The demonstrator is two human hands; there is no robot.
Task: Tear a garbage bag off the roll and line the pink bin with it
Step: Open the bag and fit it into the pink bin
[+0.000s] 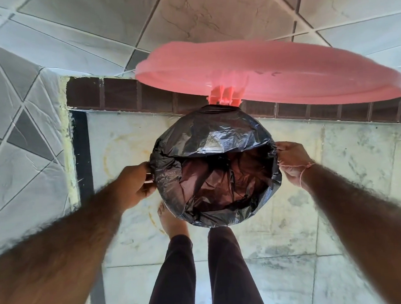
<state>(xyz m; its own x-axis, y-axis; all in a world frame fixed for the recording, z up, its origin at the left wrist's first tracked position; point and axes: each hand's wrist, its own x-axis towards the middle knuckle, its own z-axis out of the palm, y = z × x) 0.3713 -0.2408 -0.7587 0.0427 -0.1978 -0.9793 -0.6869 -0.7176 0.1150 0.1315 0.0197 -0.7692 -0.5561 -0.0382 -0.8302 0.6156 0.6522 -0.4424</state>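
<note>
A black garbage bag (214, 136) is draped over the round rim of the bin and hangs down inside it, where it looks reddish-brown. The bin's pink lid (284, 70) stands up open behind, on its pink hinge (224, 96). The bin's pink wall is hidden under the bag. My left hand (135, 182) pinches the bag's edge at the left side of the rim. My right hand (290, 162) grips the edge at the right side. No roll is in view.
The bin stands on a pale marble-patterned floor (339, 189) close to a tiled wall with a dark brown skirting strip (119, 95). My legs in dark trousers and a bare foot (171, 222) are just in front of the bin.
</note>
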